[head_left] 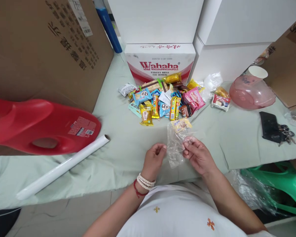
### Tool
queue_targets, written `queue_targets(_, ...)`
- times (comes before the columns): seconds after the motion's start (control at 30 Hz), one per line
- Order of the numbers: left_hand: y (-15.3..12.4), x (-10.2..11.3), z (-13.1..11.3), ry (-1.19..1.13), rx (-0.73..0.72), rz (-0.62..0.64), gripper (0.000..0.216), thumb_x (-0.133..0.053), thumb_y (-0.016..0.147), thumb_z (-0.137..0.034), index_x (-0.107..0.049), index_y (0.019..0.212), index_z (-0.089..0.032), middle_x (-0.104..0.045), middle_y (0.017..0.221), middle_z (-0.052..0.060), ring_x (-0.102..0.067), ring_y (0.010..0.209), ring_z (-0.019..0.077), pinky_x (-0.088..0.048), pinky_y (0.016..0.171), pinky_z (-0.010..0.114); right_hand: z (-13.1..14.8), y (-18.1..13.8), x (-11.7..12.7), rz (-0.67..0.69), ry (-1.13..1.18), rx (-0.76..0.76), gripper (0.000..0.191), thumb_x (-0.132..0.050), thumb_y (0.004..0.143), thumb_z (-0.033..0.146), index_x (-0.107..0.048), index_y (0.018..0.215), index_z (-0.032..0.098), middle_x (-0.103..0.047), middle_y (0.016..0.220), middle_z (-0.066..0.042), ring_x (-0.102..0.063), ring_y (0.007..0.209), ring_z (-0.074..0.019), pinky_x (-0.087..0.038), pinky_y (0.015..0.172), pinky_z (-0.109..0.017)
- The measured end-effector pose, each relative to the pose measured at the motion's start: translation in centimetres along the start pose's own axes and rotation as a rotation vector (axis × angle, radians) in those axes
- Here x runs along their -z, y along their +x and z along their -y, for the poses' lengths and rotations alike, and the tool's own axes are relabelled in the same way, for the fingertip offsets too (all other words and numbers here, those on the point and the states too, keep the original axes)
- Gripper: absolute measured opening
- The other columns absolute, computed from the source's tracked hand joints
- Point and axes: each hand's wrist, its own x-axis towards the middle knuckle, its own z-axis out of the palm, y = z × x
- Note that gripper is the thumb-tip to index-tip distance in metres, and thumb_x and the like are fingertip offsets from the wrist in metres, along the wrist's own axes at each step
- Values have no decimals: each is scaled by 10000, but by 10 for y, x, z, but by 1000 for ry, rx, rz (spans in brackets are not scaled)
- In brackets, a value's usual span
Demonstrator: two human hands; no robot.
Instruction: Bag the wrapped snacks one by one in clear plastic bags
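Between my hands hangs a clear plastic bag (174, 153) with a yellow printed label (181, 125) at its top. My right hand (198, 154) is closed in a pinch on the bag's right side. At the bag's left edge is my left hand (155, 159), thumb and forefinger curled together; whether a bit of plastic is between the tips I cannot make out. Just beyond the bag lies a heap of wrapped snacks (164, 107), with blue, yellow, pink and brown wrappers.
A white Wahaha water carton (160, 62) stands behind the heap. On the left are a red plastic jug (64, 121) and a white tube (64, 168). To the right are a pink transparent bowl (251, 95), a red-and-white snack packet (220, 102), and keys with a black pouch (270, 126).
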Motion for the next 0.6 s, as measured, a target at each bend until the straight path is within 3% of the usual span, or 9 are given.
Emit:
queue_targets(0.07, -2, 1, -2, -56, 1, 47, 414, -632, 854, -580, -683, 873, -170, -688, 819, 42, -606, 774, 178, -468, 702, 291, -1, -1, 0, 26, 40, -43, 366, -943, 652, 342, -649, 802, 184, -612, 720, 25, -509, 576, -69, -410, 518, -188)
queue_targets(0.2, 0, -1, -8, -171, 34, 55, 361, -720, 768, -519, -698, 852, -169, -702, 816, 27, -604, 767, 162, -472, 722, 273, -6, -1, 1, 71, 102, -103, 337, -936, 651, 294, -657, 805, 184, -616, 715, 22, -490, 562, -66, -417, 529, -198)
queue_targets(0.33, 5, 1, -10, -361, 128, -25, 371, -709, 753, -547, -582, 758, -199, -629, 724, -16, -569, 664, 131, -444, 567, 227, -2, 2, 13, 43, 103, -72, 329, -936, 650, 287, -683, 838, 193, -582, 696, 36, -436, 534, -50, -385, 490, -177)
queue_targets(0.47, 8, 6, -7, -366, 122, 1, 453, -709, 764, -635, -544, 809, -215, -527, 592, -70, -443, 486, 87, -330, 425, 190, 9, 9, 33, -79, -28, 10, 356, -958, 624, 303, -680, 816, 189, -562, 711, 38, -446, 562, -51, -367, 460, -152)
queue_targets(0.6, 7, 3, -1, -325, 83, 5, 468, -651, 822, -670, -521, 811, -221, -467, 533, -91, -376, 416, 71, -296, 390, 191, 9, 5, 45, -226, -218, 60, 441, -889, 693, 538, -715, 894, 186, -690, 848, -36, -499, 565, -73, -353, 395, -159)
